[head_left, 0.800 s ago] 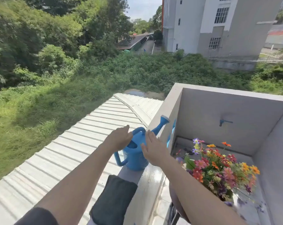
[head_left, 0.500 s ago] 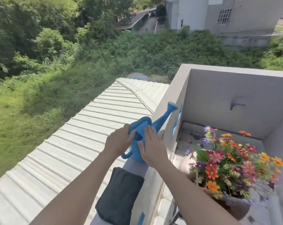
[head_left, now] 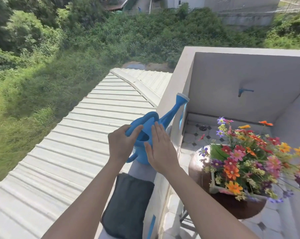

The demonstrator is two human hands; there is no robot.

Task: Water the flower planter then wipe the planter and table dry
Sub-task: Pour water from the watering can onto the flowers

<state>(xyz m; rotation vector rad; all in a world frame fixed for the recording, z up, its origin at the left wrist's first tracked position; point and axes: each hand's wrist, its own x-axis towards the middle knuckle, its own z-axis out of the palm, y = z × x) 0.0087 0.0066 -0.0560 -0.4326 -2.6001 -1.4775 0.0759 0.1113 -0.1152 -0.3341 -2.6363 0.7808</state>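
A blue watering can (head_left: 164, 118) stands on top of the balcony wall (head_left: 176, 83), its spout pointing up and to the right. My left hand (head_left: 120, 144) is closed around its top handle. My right hand (head_left: 160, 150) lies flat against the can's right side, fingers straight. A dark folded cloth (head_left: 128, 206) rests on the same wall, nearer to me. To the right and lower stands a white planter (head_left: 216, 188) full of colourful flowers (head_left: 249, 157) on a round dark brown table (head_left: 235, 207).
A blue tap (head_left: 244, 91) sticks out of the far grey wall. The tiled balcony floor has a drain (head_left: 203, 127). Left of the wall a corrugated white roof (head_left: 68, 161) slopes down, with grass and bushes beyond.
My left hand has slid up onto the can's top handle and closed on it. The view has tilted down and right, bringing the flowers and table more into sight.
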